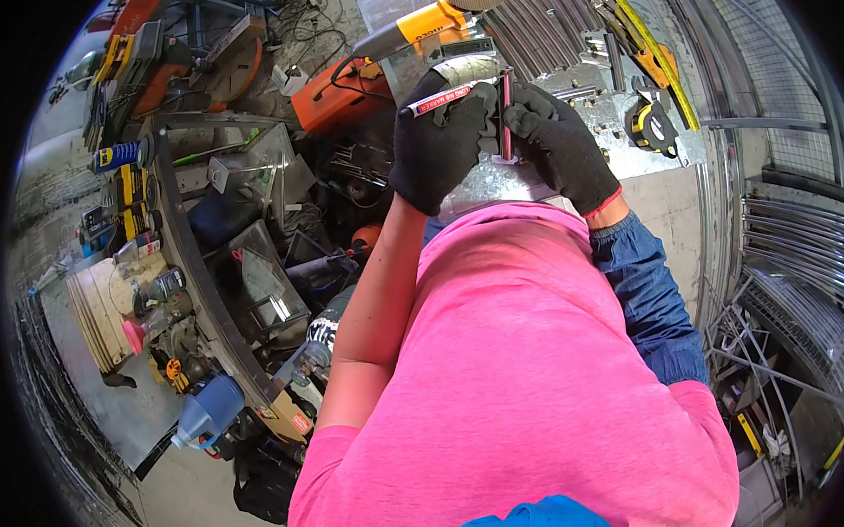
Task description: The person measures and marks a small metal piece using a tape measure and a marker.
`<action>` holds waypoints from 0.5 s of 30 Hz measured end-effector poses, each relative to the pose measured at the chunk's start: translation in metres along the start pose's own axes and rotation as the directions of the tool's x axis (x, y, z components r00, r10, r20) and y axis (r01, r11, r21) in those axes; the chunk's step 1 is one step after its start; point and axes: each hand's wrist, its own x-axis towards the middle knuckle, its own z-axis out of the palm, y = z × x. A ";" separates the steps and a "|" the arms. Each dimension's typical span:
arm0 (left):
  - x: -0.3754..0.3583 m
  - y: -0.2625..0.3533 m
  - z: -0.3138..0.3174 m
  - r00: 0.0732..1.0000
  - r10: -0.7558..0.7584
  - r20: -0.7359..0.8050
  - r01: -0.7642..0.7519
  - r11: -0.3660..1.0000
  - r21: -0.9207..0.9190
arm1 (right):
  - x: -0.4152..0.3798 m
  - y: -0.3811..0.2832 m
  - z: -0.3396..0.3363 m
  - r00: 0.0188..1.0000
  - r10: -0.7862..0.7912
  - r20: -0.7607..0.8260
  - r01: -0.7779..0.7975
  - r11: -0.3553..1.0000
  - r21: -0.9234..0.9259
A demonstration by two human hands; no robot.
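Observation:
My left hand point(441, 147), in a dark work glove, is closed around a white marker point(440, 100) with red lettering that reads "long nib marker". Whitish wrapping point(468, 70) covers the far side of that glove. A slim reddish bar point(507, 116) with pale ends stands between both hands, fingertips of the left right beside it. My right hand point(557, 138), gloved too with a red cuff edge, has its thumb and fingers closed on the bar. Both hands are over a shiny metal sheet point(485, 193).
Beyond the hands lies a yellow angle grinder point(423, 26), near an orange tool case point(337, 97). A tape measure point(651, 125), a yellow level-like ruler point(652, 56) and metal tubes point(548, 27) lie to the right. Cluttered shelving point(194, 262) fills the left, with a blue jug point(209, 410).

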 end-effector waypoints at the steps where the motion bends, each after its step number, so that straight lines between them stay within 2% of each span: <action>1: 0.000 -0.008 -0.001 0.992 0.128 0.011 -0.128 0.985 0.112 | 0.001 0.002 -0.003 1.000 -0.010 -0.002 0.010 0.999 -0.032; 2: 0.000 -0.013 -0.002 0.967 0.252 0.037 -0.254 0.942 0.220 | 0.002 0.003 -0.004 1.000 -0.021 -0.003 0.020 0.998 -0.064; 3: 0.000 -0.009 -0.001 0.967 0.251 0.037 -0.253 0.942 0.220 | 0.002 0.003 -0.004 1.000 -0.020 -0.003 0.020 0.998 -0.063; 5: -0.001 0.001 0.001 1.000 -0.023 -0.002 0.023 0.999 -0.024 | 0.001 0.003 -0.004 1.000 -0.007 0.010 0.008 0.999 -0.048; 6: 0.000 0.001 0.001 1.000 -0.023 -0.002 0.023 0.999 -0.023 | 0.001 0.002 -0.004 1.000 -0.007 0.010 0.008 0.999 -0.048; 8: 0.001 0.000 0.002 0.992 0.121 -0.046 -0.116 0.988 0.099 | 0.001 0.002 -0.003 1.000 0.005 -0.003 -0.005 0.999 -0.049; 12: -0.002 -0.007 0.001 0.990 0.138 0.011 -0.138 0.975 0.172 | 0.003 0.005 -0.005 1.000 -0.011 -0.005 0.011 1.000 -0.006; 13: -0.003 -0.002 0.003 0.999 -0.032 -0.019 0.031 0.999 -0.033 | 0.003 0.005 -0.006 1.000 -0.002 -0.010 0.001 0.999 -0.035; 14: -0.004 0.002 0.005 0.979 -0.205 -0.012 0.196 0.951 -0.239 | 0.003 0.005 -0.007 1.000 0.008 -0.014 -0.009 0.998 -0.063; 15: -0.004 0.003 0.005 0.979 -0.203 -0.013 0.194 0.952 -0.238 | 0.002 0.003 -0.005 1.000 0.007 -0.014 -0.008 0.998 -0.063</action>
